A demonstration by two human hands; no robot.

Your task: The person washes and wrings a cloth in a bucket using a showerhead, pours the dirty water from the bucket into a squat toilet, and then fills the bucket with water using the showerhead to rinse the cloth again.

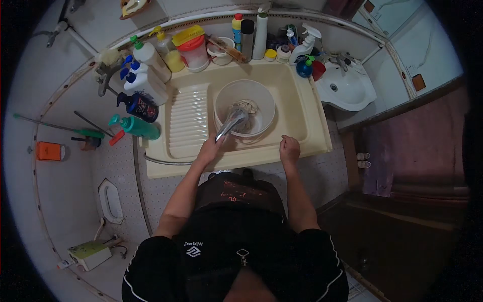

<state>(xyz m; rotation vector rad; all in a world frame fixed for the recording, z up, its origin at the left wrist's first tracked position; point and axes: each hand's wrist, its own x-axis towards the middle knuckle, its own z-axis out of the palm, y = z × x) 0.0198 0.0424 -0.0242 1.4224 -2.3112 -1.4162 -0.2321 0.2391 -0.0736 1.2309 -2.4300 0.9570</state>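
Note:
My left hand [209,150] is wrapped round the handle of a chrome shower head [233,123]. The head tilts into a whitish translucent basin [225,96], and what looks like water blurs the area under it. Inside the basin lies a bunched, pale piece of cloth [247,105]. A metal hose [171,162] runs along the sink's front edge toward my left hand. My right hand [290,149] is closed in a loose fist at the front rim of the cream laundry sink [317,138], right of the basin. Nothing shows in its fingers.
A ribbed washboard [188,118] is moulded into the sink's left side. Pump bottles, including a green one [141,129], line the left edge. Tubs, a spray bottle [303,46] and other bottles stand along the back. A white washbasin [352,93] is at the right.

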